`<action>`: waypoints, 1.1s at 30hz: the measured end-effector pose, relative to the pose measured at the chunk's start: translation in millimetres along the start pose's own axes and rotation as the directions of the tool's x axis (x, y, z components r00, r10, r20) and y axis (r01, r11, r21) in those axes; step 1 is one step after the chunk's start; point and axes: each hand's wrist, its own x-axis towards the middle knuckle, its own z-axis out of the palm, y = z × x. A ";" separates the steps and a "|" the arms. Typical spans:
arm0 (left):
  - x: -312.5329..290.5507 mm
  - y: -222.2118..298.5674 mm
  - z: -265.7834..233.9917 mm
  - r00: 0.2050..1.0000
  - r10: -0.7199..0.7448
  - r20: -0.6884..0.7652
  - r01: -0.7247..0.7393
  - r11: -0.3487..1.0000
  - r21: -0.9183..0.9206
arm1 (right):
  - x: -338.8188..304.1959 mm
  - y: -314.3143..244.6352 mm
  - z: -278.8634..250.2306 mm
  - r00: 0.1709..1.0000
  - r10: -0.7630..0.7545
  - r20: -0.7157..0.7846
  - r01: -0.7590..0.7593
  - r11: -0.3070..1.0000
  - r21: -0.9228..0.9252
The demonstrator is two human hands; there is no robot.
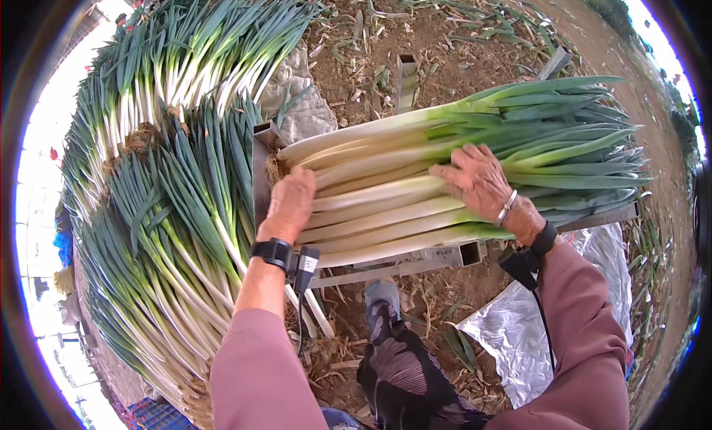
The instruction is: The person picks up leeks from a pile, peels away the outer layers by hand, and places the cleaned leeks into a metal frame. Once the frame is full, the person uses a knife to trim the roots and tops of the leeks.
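Several leeks (pixel 386 196) lie side by side in a metal frame (pixel 261 163), white shanks and roots to the left, green leaves to the right. My left hand (pixel 291 198) is closed around the root end of one leek near the frame's upright end plate; its fingertips are partly hidden. Farther right, my right hand (pixel 478 181) bends over the same row, where white turns to green. Its fingers are curled onto a leek shank, with the thumb side toward the roots. Both wrists carry black straps with small devices.
A large heap of leeks (pixel 170 230) fills the left side, some loose ones reaching beside my left forearm. Metal posts (pixel 406 83) rise behind the frame. A silvery sheet (pixel 519 333) lies below my right arm. Leaf scraps litter the brown soil. My foot (pixel 382 296) stands under the frame.
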 end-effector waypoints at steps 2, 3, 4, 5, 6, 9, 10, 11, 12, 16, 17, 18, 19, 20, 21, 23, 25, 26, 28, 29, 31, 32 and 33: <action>-6.6 -4.0 4.6 0.994 -0.112 -0.017 0.112 0.994 -0.016 | 8.5 7.5 7.6 1.000 0.025 0.009 -0.025 1.000 0.015; -6.9 -1.3 3.9 0.993 -0.114 -0.017 0.114 0.993 -0.025 | 12.7 11.5 15.8 1.000 0.021 0.005 -0.021 1.000 0.015; -6.8 0.7 4.5 0.993 -0.117 -0.016 0.116 0.993 -0.031 | 17.8 13.6 24.1 0.999 0.048 -0.012 -0.047 0.998 0.029; -6.8 1.7 4.4 0.993 -0.119 -0.016 0.118 0.992 -0.037 | 21.9 18.0 30.0 0.997 0.075 -0.029 -0.073 0.996 0.043; -7.6 3.3 3.6 0.990 -0.139 0.008 0.139 0.989 -0.057 | 28.5 19.3 28.8 0.996 0.090 0.027 -0.091 0.994 0.063; -14.8 7.6 -1.8 0.990 -0.136 -0.034 0.130 0.979 -0.157 | 34.7 20.0 24.1 0.976 -0.062 0.210 0.045 0.996 0.082; -16.0 9.5 -3.2 0.990 -0.138 -0.034 0.131 0.979 -0.156 | 31.0 16.4 25.4 0.967 -0.081 0.242 0.074 0.997 0.036; -16.9 11.2 -4.4 0.994 -0.095 0.050 0.100 0.988 -0.113 | 26.5 14.2 25.6 0.967 -0.083 0.242 0.076 0.996 0.038; -18.2 12.4 -5.8 0.989 -0.056 0.135 0.066 0.995 -0.074 | 21.7 12.4 24.8 0.987 -0.095 0.126 0.084 0.992 0.095; -17.6 15.7 -6.6 0.981 -0.049 0.186 0.058 0.997 -0.043 | 22.4 16.4 33.3 0.999 0.036 0.027 -0.040 0.982 0.185; -19.6 15.6 -2.3 0.993 -0.046 0.112 0.055 0.996 -0.076 | 25.9 18.4 33.6 0.983 0.117 0.143 -0.151 0.955 0.254; -19.8 16.0 -2.5 0.998 -0.047 0.036 0.050 0.993 -0.107 | 28.9 18.6 33.9 0.967 0.140 0.213 -0.178 0.970 0.168; -18.9 15.0 -3.4 0.998 -0.044 0.036 0.048 0.993 -0.108 | 32.6 18.3 34.4 0.967 0.142 0.213 -0.180 0.969 0.167; -17.7 13.6 -4.4 0.996 -0.085 0.031 0.088 0.988 -0.130 | 36.5 17.6 34.7 0.950 0.166 0.263 -0.209 0.967 0.144; -17.8 14.1 -5.5 0.991 -0.129 0.029 0.132 0.979 -0.153 | 38.3 17.1 35.7 0.931 0.188 0.313 -0.235 0.964 0.121; -15.0 22.3 0.7 0.993 -0.119 -0.001 0.118 0.990 -0.083 | 40.0 16.2 37.5 0.925 0.186 0.333 -0.219 0.974 0.065; -15.0 21.0 3.7 0.993 -0.113 -0.040 0.114 0.994 0.004 | 42.0 15.4 46.2 0.925 0.175 0.336 -0.192 0.981 0.017; -15.7 20.4 6.4 0.993 -0.121 -0.005 0.121 0.992 -0.021 | 34.7 16.8 50.5 0.939 0.146 0.311 -0.177 0.981 0.074; -22.1 14.4 10.4 0.993 -0.117 -0.005 0.116 0.989 -0.093 | 28.0 13.1 49.8 0.938 0.106 0.330 -0.171 0.970 0.174; -23.9 8.9 11.3 0.992 -0.122 -0.005 0.121 0.989 -0.090 | 31.5 13.3 51.0 0.939 0.100 0.328 -0.165 0.970 0.177; -23.6 11.3 0.7 0.983 -0.180 0.020 0.180 0.960 -0.215 | 33.2 16.3 45.9 0.898 0.209 0.386 -0.303 0.932 0.201; -22.2 11.6 3.7 0.984 -0.178 0.019 0.178 0.959 -0.219 | 36.0 18.2 43.0 0.876 0.227 0.426 -0.340 0.917 0.211; -20.2 10.3 5.2 0.979 -0.194 0.059 0.201 0.963 -0.181 | 37.6 14.7 42.8 0.881 0.225 0.417 -0.333 0.919 0.209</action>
